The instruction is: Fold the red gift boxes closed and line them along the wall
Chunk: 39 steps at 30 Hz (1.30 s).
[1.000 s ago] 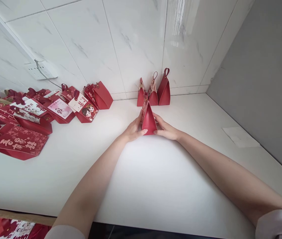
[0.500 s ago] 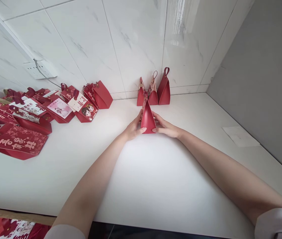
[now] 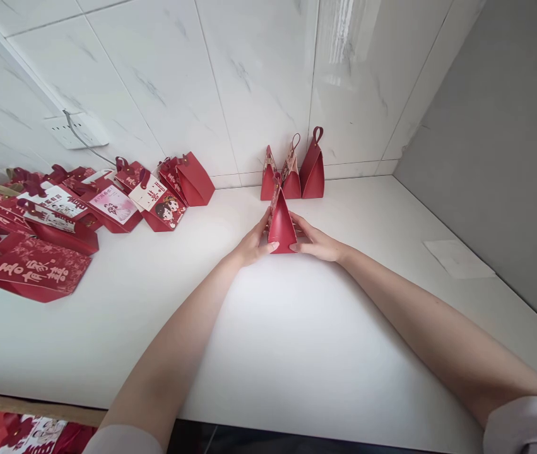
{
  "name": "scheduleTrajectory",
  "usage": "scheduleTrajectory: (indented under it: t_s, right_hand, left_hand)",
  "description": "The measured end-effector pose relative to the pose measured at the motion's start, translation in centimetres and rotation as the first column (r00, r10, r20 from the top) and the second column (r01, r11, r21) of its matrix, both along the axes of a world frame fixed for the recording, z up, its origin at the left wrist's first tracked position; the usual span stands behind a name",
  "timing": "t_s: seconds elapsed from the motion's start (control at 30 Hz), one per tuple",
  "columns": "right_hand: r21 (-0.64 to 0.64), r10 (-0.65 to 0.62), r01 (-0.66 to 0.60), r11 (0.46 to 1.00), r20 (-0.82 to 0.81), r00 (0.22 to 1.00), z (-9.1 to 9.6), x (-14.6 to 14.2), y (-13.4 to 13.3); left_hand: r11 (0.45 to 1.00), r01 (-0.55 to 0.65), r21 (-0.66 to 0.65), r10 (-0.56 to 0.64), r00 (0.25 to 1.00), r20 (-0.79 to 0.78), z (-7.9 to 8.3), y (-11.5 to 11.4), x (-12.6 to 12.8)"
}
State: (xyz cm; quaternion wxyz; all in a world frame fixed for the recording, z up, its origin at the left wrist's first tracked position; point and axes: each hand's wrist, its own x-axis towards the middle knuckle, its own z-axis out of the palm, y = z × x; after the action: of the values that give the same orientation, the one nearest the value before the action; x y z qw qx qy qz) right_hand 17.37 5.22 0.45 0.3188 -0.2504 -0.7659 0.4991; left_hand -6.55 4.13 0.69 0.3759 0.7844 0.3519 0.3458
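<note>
A red triangular gift box [image 3: 281, 230] stands upright on the white countertop [image 3: 306, 353], its plain end facing me. My left hand [image 3: 253, 244] grips its left side, thumb at the lower front corner. On the opposite side my right hand [image 3: 318, 239] grips it, the thumb at the lower right corner and the other fingers along the side. Just behind stand three similar boxes in a row by the wall: a left box [image 3: 267, 183], a middle box [image 3: 291, 180] and a taller right box [image 3: 313, 170] with a loop handle on top.
Several red gift boxes lie heaped at the left, the nearest box [image 3: 36, 268] with gold lettering. A wall socket [image 3: 76, 132] with a cable is above them. A white paper sheet [image 3: 458, 258] lies at right by the grey wall [image 3: 500, 176]. More red packaging [image 3: 26, 432] shows below the counter's edge.
</note>
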Motion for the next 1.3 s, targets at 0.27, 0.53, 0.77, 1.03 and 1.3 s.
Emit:
scheduleTrajectory:
  t_s: [0.27, 0.53, 0.77, 1.03, 1.3]
  right_hand:
    - [0.002, -0.006, 0.006, 1.0, 0.011, 1.0, 0.0, -0.1, -0.1]
    - [0.021, -0.005, 0.005, 1.0, 0.012, 1.0, 0.1, -0.1, -0.2]
    - [-0.048, -0.212, 0.208, 0.977, -0.11, 0.971, -0.9, -0.2, 0.4]
    - [0.055, -0.402, 0.408, 0.911, -0.096, 0.911, -1.3, -0.6, 0.7]
    - [0.049, -0.286, 0.289, 0.956, -0.065, 0.956, -1.1, -0.3, 0.6]
  left_hand:
    - [1.0, 0.014, -0.008, -0.014, 1.0, 0.009, 0.3, -0.1, 0.1]
    - [0.999, -0.04, -0.028, 0.04, 0.999, -0.012, 0.4, -0.4, 0.1]
    - [0.931, -0.307, -0.199, 0.344, 0.92, 0.19, 0.2, 0.0, -0.9]
    - [0.961, -0.255, -0.11, 0.278, 0.899, 0.338, -0.6, 0.6, -0.8]
    - [0.933, -0.319, -0.169, 0.343, 0.928, 0.142, 0.3, -0.2, -0.8]
